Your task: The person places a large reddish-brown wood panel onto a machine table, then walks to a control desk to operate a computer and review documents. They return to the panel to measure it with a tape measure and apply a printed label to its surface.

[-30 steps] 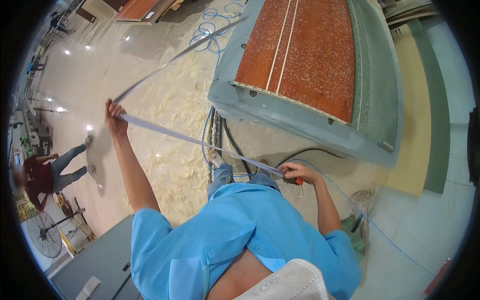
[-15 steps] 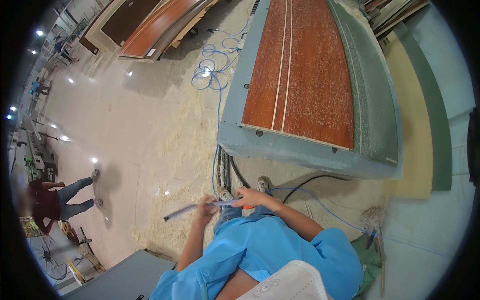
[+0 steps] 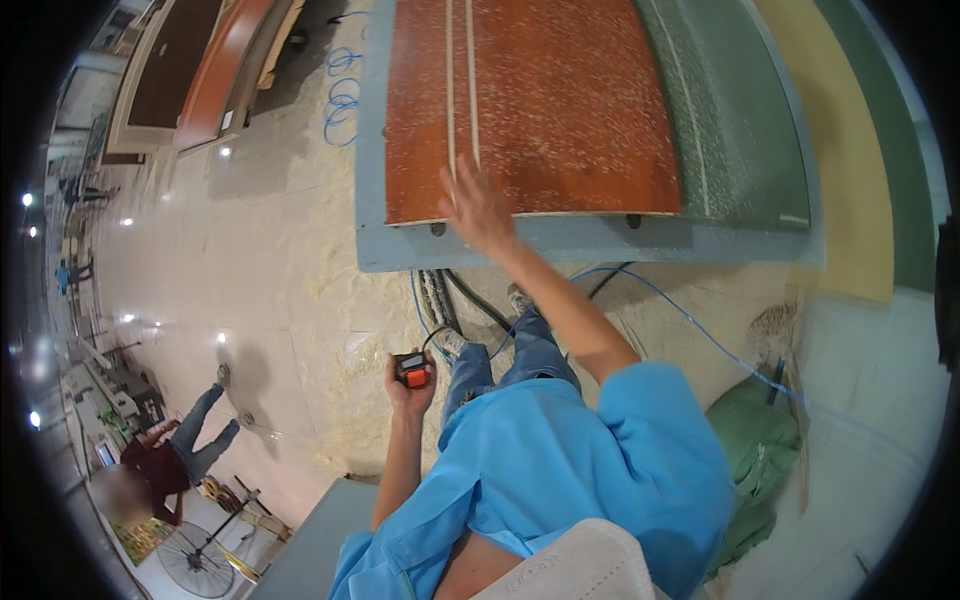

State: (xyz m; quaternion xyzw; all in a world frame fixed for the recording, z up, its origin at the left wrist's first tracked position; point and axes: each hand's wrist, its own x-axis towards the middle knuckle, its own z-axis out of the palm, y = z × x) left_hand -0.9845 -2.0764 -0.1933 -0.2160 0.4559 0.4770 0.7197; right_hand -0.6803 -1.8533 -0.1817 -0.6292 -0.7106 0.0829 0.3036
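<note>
A black-and-orange tape measure (image 3: 413, 370) is gripped in my left hand (image 3: 408, 398), low over the floor beside my legs. My right hand (image 3: 482, 212) reaches forward with its fingers spread over the near edge of a reddish-brown wood panel (image 3: 560, 110), by two pale parallel strips (image 3: 462, 90). Whether the fingertips touch the panel or hover just above it I cannot tell. Pale shavings speckle the panel, which lies on a blue-grey work table (image 3: 580, 243). Nothing shows in the right hand.
Right of the panel is a dusty green surface (image 3: 735, 130). Black hoses (image 3: 478, 300) and a blue air hose (image 3: 690, 320) run along the floor near my feet. More panels (image 3: 215, 75) stand at the far left. A person (image 3: 165, 465) is at left; a green sack (image 3: 755, 450) lies at right.
The pale strip stretched between my hands is gone from view. My right hand has moved forward to the panel edge; my left now holds the tape measure. The table appears closer.
</note>
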